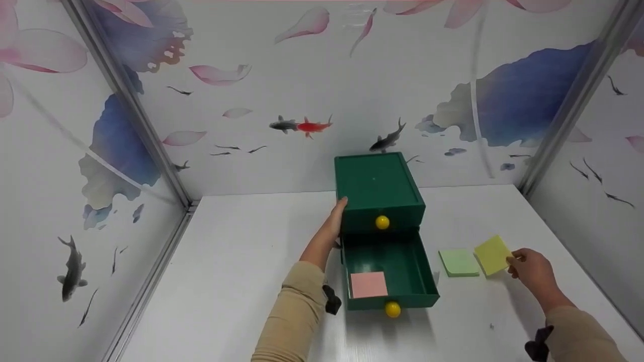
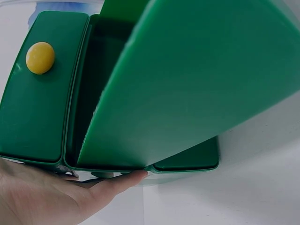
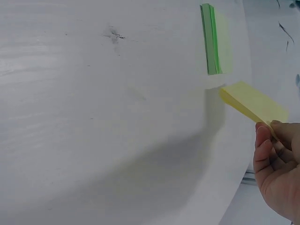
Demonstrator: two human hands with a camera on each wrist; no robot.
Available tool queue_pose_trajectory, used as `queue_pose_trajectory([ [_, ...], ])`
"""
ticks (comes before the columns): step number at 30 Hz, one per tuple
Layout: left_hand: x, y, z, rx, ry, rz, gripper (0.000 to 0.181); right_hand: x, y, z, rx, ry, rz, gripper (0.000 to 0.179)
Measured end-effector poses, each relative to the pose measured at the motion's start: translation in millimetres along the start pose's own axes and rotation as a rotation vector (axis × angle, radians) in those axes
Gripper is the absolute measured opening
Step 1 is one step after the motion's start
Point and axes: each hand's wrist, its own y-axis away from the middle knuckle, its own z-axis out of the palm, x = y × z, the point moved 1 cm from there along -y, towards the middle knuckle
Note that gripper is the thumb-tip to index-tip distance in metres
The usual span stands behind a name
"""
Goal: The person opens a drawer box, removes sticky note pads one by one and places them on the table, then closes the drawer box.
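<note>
- White walls point(image 1: 302, 60) printed with pink petals, blue leaves and small fish enclose a white table point(image 1: 251, 251) on three sides.
- On the table, near the back wall, sits a green cabinet point(image 1: 375, 178) of two drawers.
- Its upper drawer point(image 1: 357, 221), with a yellow knob point(image 1: 382, 222), is closed.
- Its lower drawer point(image 1: 417, 301), with another yellow knob in front, is pulled out.
- One pink pad point(image 1: 369, 285) lies inside that lower drawer, in the front left corner.
- To the right of the cabinet, a green pad point(image 1: 459, 263) lies on the table.
- Just beside it, the yellow pad point(image 1: 493, 255) is tilted, held by one edge; its shadow falls on the table.
- Of the two hands, the right hand point(image 1: 534, 271) pinches the yellow pad between thumb and fingers.
- The left hand point(image 1: 332, 223) rests uncurled against the cabinet's left side.
- Tan sleeves point(image 1: 289, 317) cover both forearms.
</note>
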Motion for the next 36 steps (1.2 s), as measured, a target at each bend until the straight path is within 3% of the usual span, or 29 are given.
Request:
queue_pose_trajectory([
  [9, -0.9, -1.4, -0.9, -0.014, 0.008, 0.012, 0.089, 15, -6.4, 7, -0.002, -0.063, 0.013, 0.037],
  [14, -2.1, -0.4, -3.9, -0.002, -0.008, 0.012, 0.089, 19, -14.5, 12, -0.019, -0.077, 0.074, 0.040],
  [29, -1.4, -0.6, -2.5, 0.003, -0.008, 0.012, 0.094, 26, -20.0, 14, -0.039, 0.025, 0.156, 0.045],
  [36, -1.1, -2.1, -2.5, -0.010, -0.008, 0.011, 0.094, 31, -18.9, 18, -0.019, 0.081, 0.130, 0.043],
])
